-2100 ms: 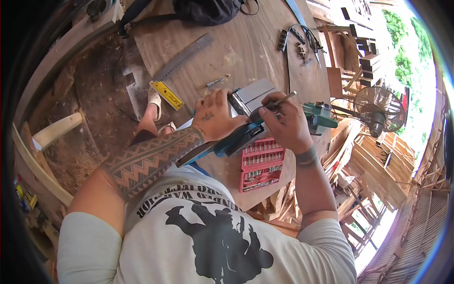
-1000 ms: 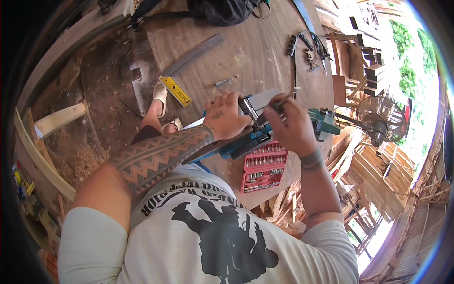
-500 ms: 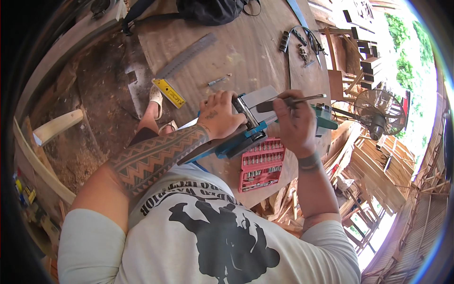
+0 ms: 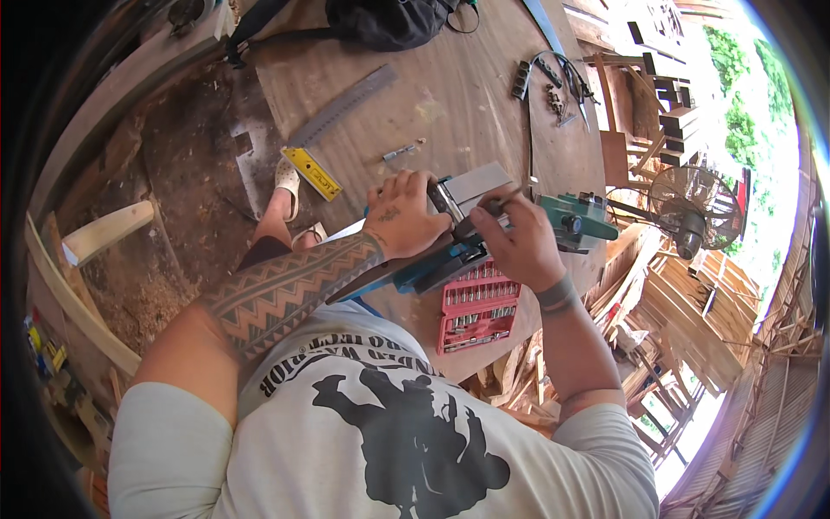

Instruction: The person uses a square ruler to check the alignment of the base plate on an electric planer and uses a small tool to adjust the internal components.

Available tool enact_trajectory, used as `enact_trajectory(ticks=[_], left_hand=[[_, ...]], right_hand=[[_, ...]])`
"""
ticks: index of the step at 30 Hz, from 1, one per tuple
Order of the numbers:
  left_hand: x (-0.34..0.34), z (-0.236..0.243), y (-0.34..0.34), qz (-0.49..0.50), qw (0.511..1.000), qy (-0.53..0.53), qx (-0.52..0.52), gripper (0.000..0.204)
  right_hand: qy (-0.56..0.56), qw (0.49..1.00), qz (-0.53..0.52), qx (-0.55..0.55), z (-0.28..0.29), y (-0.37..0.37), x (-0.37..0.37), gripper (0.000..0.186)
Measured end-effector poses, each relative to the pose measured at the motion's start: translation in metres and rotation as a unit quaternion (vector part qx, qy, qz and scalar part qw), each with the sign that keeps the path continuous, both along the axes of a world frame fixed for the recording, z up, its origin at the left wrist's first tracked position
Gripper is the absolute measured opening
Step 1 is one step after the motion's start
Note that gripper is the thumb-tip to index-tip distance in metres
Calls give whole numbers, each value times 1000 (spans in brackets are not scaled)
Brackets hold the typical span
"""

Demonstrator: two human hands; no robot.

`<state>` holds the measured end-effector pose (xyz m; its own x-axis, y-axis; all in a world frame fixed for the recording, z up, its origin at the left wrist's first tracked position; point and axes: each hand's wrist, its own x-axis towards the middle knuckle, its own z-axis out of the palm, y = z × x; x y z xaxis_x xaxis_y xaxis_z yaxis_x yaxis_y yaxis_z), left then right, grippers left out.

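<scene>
A teal electric planer [image 4: 481,182] rests before me with its flat metal sole turned up and its cutter drum [image 4: 443,199] exposed. My left hand [image 4: 403,218] is wrapped over the planer's near side, fingers at the drum. My right hand [image 4: 525,240] is closed around a slim, dark tool [image 4: 465,228]. Its dark end reaches down to the planer beside the drum; most of it lies hidden in the fingers, so its kind is unclear. Beneath the planer a red case of sockets and bits [image 4: 478,316] lies open on the wooden tabletop [image 4: 467,95].
A square with a yellow stock [image 4: 311,173] and a small metal driver piece [image 4: 399,152] lie beyond my left hand. A black bag [image 4: 389,22] sits at the far edge. Loose hardware [image 4: 558,104] lies far right, near a fan [image 4: 692,203] and stacked timber [image 4: 692,307].
My right hand has come down and left, bringing the dark tool from above the sole plate to the planer beside the drum. My left hand keeps its hold.
</scene>
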<state>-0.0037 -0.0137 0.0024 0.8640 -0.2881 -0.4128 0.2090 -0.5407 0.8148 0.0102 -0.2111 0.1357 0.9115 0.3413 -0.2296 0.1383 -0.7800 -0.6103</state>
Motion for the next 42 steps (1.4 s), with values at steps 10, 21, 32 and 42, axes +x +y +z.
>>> enact_trajectory(ticks=[10, 21, 32, 42], left_hand=[[-4, -4, 5, -4, 1000, -6, 3, 81], [-4, -4, 14, -64, 996, -56, -26, 68], [21, -10, 81, -225, 967, -55, -108, 70], [78, -61, 237, -376, 804, -416, 196, 68]], right_hand=[[-19, 989, -145, 9, 2, -9, 30, 30], [77, 970, -94, -211, -109, -18, 136, 56], [-115, 952, -274, -76, -59, -15, -50, 59], [-180, 770, -584, 184, -105, 86, -91, 43]])
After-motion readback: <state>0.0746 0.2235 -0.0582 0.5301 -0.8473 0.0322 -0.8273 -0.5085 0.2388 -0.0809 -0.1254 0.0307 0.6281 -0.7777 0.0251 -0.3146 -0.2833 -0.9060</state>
